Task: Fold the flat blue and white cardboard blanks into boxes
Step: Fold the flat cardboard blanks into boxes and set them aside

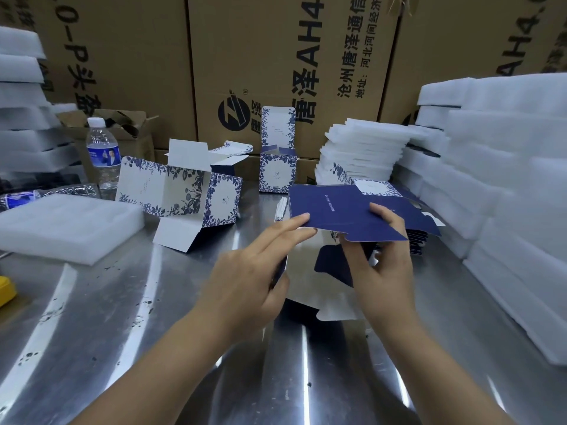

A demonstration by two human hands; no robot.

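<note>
A partly opened blue and white cardboard blank (334,214) is held above the steel table (122,317) at centre right, its dark blue panel facing up and its white inside showing below. My left hand (251,271) grips its left edge, index finger stretched along the blue panel, thumb underneath. My right hand (383,259) pinches its near right flap, thumb on the underside. Behind it lies a stack of flat blanks (374,187). One folded box (278,171) stands upright with its lid up; a larger half-folded box (196,194) lies to the left.
White foam pads are piled high at the right (497,179) and far left (21,96); one foam tray (64,227) lies on the table. A water bottle (102,154) stands at the back left. Brown cartons (276,65) wall off the back. A yellow object (6,289) sits at the left edge.
</note>
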